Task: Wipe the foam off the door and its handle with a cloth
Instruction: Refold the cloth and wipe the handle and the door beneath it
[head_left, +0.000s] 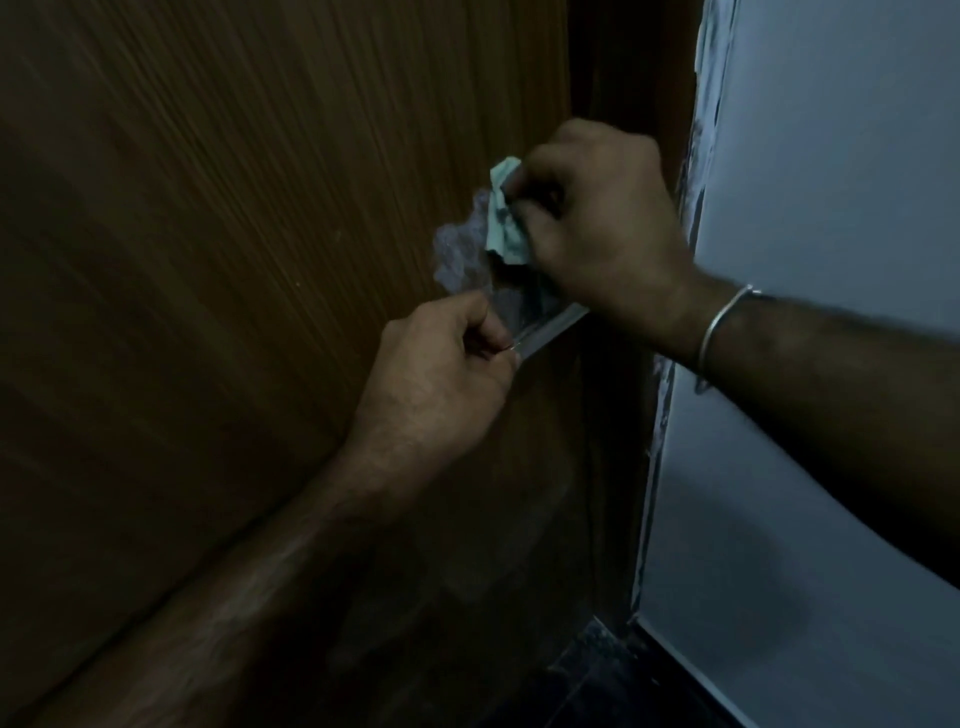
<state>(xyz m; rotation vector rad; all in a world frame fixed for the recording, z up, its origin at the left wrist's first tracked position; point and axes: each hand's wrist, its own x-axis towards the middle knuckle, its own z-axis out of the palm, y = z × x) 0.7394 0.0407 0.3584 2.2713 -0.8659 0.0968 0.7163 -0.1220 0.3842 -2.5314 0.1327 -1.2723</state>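
A brown wooden door (234, 234) fills the left and middle of the head view. A patch of whitish foam (460, 254) clings to it just above the metal lever handle (545, 327). My right hand (597, 228) grips a crumpled light-green cloth (504, 218) and presses it against the door at the foam's right edge. Below it, my left hand (441, 374) is closed around the free end of the handle. Part of the handle is hidden behind both hands.
A pale grey wall (831, 208) stands at the right, with a chipped, paint-flecked edge along the dark door frame (623, 78). Dark floor (597, 675) shows at the bottom. A metal bangle (722, 327) sits on my right wrist.
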